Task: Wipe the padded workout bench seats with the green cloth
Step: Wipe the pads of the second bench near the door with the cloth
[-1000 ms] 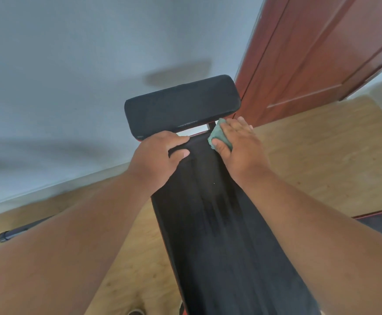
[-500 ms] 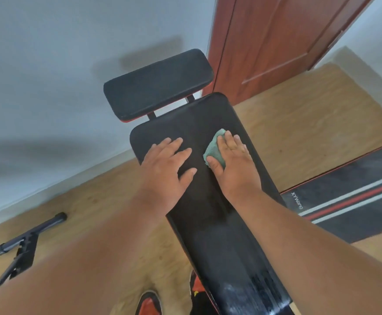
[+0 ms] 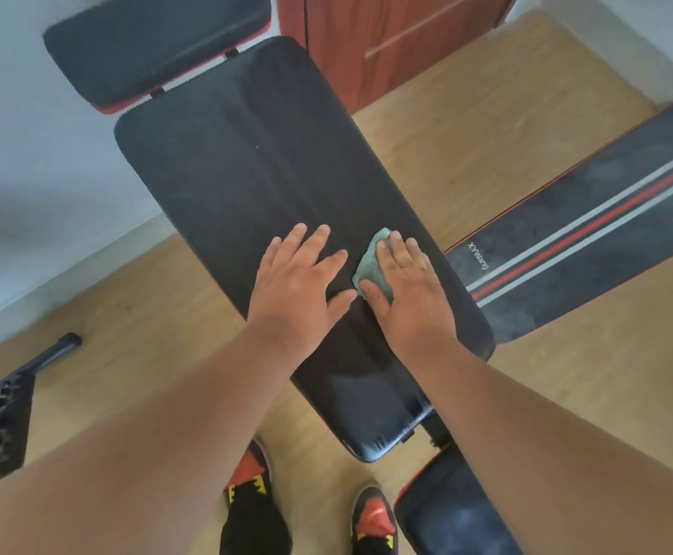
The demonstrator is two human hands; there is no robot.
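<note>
Head view: green cloth (image 3: 371,261) pressed flat beneath right hand's fingers (image 3: 396,250)

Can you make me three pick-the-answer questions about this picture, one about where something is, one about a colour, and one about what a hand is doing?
1. Where is the small crumpled green cloth?
A. On the wooden floor
B. Under the right hand on the long black padded bench seat
C. On the striped mat

2. What colour is the middle stripe on the dark floor mat?
A. Red
B. Blue
C. Yellow

3. What is the left hand doing?
A. Holding the cloth
B. Making a fist
C. Resting flat on the seat, fingers spread

Answers: 1 B, the cloth peeks out beneath the right hand's fingers on the seat. 2 A, a red stripe runs between two pale ones. 3 C, its fingers lie straight on the padding, holding nothing.
</note>
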